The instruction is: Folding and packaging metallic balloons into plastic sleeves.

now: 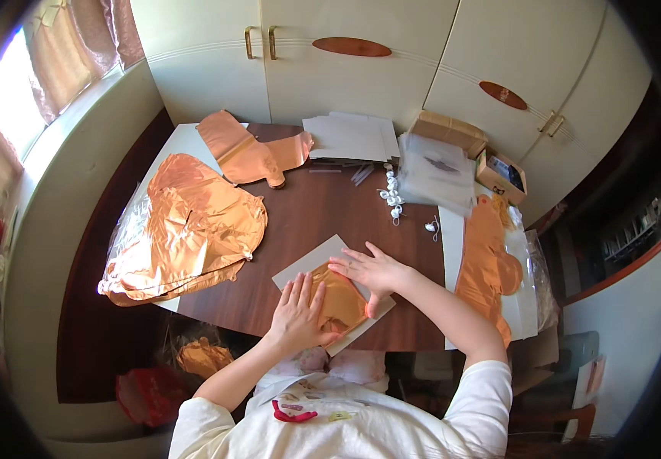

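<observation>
A folded copper-coloured foil sheet [339, 300], which looks like a flat foil balloon, lies on a white card [311, 258] near the table's front edge. The card sits at a slant. My left hand [297, 312] rests flat on the foil's left side, fingers stretched out. Across its upper right edge lies my right hand [370, 277], also flat, with the fingers apart and the thumb pointing toward me. Neither hand grips anything. Parts of the foil and card are hidden under my palms.
A crumpled pile of copper foil balloons [192, 226] covers the table's left side; a flat foil piece [246, 153] lies behind it. White cards [349, 136], clear plastic bags [437, 168], small white string coils [391, 191] and a cardboard box [501, 174] stand farther back. More foil [483, 268] lies right.
</observation>
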A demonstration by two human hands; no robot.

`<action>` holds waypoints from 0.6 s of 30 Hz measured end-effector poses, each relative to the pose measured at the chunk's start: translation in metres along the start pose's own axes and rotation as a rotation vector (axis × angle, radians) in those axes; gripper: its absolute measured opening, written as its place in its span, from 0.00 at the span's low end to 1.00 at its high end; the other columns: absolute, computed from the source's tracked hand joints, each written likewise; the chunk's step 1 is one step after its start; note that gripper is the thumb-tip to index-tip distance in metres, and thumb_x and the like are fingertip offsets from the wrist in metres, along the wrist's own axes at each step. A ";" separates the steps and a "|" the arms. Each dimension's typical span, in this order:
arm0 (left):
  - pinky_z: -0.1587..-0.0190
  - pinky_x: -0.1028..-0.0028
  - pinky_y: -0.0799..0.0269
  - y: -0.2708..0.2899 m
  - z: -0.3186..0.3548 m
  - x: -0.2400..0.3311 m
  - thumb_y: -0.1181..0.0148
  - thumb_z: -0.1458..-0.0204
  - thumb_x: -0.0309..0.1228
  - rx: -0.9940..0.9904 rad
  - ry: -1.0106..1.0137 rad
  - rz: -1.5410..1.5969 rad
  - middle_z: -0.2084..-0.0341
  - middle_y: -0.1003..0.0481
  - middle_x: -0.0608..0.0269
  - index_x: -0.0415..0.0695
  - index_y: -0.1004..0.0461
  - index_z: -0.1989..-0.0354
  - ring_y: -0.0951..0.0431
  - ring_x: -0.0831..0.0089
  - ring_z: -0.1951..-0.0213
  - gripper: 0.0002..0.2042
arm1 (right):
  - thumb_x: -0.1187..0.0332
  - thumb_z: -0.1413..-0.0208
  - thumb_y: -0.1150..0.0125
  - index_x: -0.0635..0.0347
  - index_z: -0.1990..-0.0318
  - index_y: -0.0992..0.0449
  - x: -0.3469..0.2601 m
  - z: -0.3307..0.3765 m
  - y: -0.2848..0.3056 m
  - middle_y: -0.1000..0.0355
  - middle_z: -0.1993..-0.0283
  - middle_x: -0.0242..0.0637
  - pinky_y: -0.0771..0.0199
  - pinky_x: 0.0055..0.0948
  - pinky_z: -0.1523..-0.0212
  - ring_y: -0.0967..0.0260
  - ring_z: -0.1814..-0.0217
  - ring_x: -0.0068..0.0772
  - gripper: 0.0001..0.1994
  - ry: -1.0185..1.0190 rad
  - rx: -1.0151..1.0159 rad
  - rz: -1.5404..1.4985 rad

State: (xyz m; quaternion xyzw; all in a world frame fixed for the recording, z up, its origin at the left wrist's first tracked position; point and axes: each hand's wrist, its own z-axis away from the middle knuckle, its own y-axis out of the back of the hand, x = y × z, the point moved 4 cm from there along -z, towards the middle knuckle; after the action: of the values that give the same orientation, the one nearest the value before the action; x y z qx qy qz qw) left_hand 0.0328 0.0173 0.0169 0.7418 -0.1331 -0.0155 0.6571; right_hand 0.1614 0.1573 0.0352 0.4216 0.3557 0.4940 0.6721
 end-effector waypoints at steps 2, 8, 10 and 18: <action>0.36 0.50 0.57 0.002 0.005 -0.004 0.49 0.63 0.69 -0.029 0.010 -0.004 0.39 0.49 0.33 0.34 0.45 0.39 0.51 0.44 0.35 0.52 | 0.40 0.83 0.26 0.47 0.31 0.64 0.001 -0.001 -0.001 0.64 0.27 0.29 0.63 0.60 0.33 0.68 0.25 0.41 0.68 0.028 -0.017 0.021; 0.37 0.47 0.57 0.014 0.048 0.000 0.38 0.66 0.63 0.016 0.027 0.038 0.40 0.47 0.34 0.35 0.47 0.38 0.50 0.42 0.36 0.52 | 0.40 0.83 0.26 0.47 0.31 0.65 -0.005 0.006 -0.013 0.67 0.26 0.28 0.67 0.58 0.32 0.72 0.25 0.43 0.69 0.086 0.016 -0.086; 0.40 0.53 0.48 0.023 0.079 0.006 0.30 0.67 0.53 0.312 0.150 0.339 0.44 0.43 0.38 0.37 0.41 0.43 0.43 0.42 0.41 0.45 | 0.40 0.82 0.26 0.48 0.31 0.65 -0.013 0.011 -0.016 0.67 0.26 0.29 0.67 0.57 0.31 0.71 0.25 0.44 0.69 0.083 0.029 -0.090; 0.59 0.68 0.24 -0.063 0.127 0.004 0.49 0.41 0.35 -0.052 0.658 2.198 0.57 0.25 0.56 0.40 0.34 0.48 0.23 0.67 0.59 0.16 | 0.41 0.82 0.26 0.49 0.31 0.64 -0.058 0.001 -0.010 0.66 0.26 0.30 0.72 0.56 0.30 0.71 0.25 0.43 0.68 0.176 0.009 -0.076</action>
State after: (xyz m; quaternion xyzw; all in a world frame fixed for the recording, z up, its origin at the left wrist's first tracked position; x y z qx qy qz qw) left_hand 0.0229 -0.1005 -0.0618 0.1789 -0.5303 0.7586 0.3336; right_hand 0.1504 0.0995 0.0301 0.3659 0.4314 0.5014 0.6546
